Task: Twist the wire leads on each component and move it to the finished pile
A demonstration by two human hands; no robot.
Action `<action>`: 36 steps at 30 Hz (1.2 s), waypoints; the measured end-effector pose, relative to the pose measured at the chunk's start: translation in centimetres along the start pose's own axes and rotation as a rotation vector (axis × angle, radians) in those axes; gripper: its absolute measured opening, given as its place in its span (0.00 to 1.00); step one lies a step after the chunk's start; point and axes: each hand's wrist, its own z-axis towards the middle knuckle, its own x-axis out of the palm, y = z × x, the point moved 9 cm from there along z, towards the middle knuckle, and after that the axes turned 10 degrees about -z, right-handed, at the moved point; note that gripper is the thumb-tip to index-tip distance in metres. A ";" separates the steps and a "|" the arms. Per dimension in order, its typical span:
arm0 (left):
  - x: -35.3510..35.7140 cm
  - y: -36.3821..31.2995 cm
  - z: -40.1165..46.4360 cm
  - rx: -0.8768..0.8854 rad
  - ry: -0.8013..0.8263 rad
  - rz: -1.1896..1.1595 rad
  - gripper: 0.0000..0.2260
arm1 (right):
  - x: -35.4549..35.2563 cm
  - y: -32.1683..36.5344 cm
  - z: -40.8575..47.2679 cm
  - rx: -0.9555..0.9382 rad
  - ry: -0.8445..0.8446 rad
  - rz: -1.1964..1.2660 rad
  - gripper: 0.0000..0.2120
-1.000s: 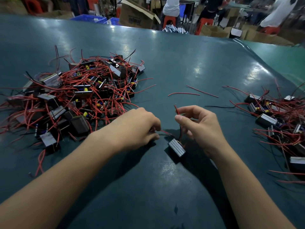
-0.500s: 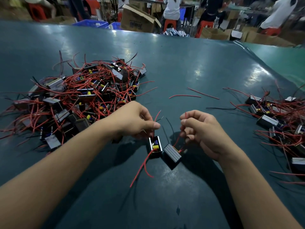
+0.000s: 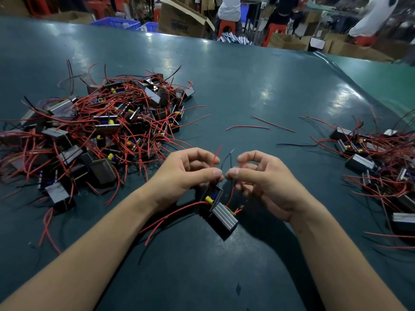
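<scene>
Two small black box components lie touching on the green table in front of me: one open-faced with a yellow part inside (image 3: 211, 197), one with a ribbed grey top (image 3: 224, 215). My left hand (image 3: 184, 173) pinches a red lead and a black lead rising from the open-faced one. My right hand (image 3: 262, 178) pinches a red lead that runs down to the grey-topped one. The two thumbs nearly touch above the components. A big tangled pile of components with red wires (image 3: 96, 131) lies at the left. A smaller pile (image 3: 377, 164) lies at the right.
Loose red wire pieces (image 3: 247, 127) and a black one (image 3: 294, 144) lie on the table beyond my hands. Long red leads trail toward me from the open-faced component. Cardboard boxes, blue crates, red stools and people stand past the table's far edge.
My left hand brought a second component from the left pile beside the grey-topped one. Both hands rose and came together, each pinching leads.
</scene>
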 end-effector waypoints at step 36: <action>0.5 0.0 -0.5 0.134 -0.136 -0.083 0.02 | -0.2 1.0 0.1 -0.165 -0.085 0.056 0.11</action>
